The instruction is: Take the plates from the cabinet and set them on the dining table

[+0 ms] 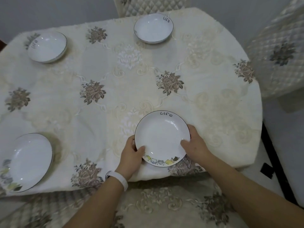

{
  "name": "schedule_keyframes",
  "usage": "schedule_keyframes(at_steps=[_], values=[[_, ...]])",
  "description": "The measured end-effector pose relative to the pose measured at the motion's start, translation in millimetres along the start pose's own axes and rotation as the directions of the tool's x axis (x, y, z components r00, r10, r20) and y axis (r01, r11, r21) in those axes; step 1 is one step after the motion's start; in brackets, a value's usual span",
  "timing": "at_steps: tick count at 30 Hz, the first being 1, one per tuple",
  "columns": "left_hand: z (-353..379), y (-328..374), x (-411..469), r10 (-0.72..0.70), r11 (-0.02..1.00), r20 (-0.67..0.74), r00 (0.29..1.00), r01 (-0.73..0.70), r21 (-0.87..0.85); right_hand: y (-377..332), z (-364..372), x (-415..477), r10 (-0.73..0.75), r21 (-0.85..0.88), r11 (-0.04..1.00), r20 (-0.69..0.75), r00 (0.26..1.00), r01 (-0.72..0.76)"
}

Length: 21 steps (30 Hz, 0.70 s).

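Plate (162, 137) between both hands' fingers (141, 149).

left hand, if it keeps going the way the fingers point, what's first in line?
The left hand points up and right across the held plate, which it already grips. Beyond that, likely bare tablecloth, then perhaps the far plate. Direction is only roughly readable from one view.

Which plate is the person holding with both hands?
The plate nearest the camera, at the table's near edge. The left hand and right hand grip its sides; the other three plates lie untouched.
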<state>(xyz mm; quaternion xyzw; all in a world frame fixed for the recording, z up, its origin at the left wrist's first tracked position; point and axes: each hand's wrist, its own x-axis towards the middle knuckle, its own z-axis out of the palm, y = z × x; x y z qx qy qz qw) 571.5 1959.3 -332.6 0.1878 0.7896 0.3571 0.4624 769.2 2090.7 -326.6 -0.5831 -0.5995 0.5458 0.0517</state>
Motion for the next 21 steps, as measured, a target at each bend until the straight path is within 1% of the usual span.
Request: schedule_keyframes(at_steps=[6,13,16,19,21], values=[[0.1,-4.0,2.2,0.013,0.998,-0.004,1.000,-0.013,0.059,1.2,-0.6,4.1,-0.009,-0.079,0.997,-0.010,1.000,0.008],[-6.7,5.8,-6.4,0.011,0.997,0.056,0.998,-0.015,0.074,-7.6,-5.0,-5.5,-0.015,-0.170,0.985,-0.010,1.000,0.013],[-19.0,17.8,-18.8,0.015,0.998,0.053,0.998,-0.018,0.066,-16.9,-14.5,-19.3,-0.008,-0.217,0.976,-0.011,1.000,0.005],[-38.6,24.7,-31.1,0.075,0.996,0.040,0.996,-0.077,0.048,-25.7,-22.8,-37.5,-0.018,-0.257,0.966,-0.029,0.999,0.010],[-53.1,33.5,-46.5,0.124,0.992,0.039,0.992,-0.125,0.024,-33.2,-25.0,-53.9,-0.042,-0.264,0.964,-0.086,0.995,0.018]])
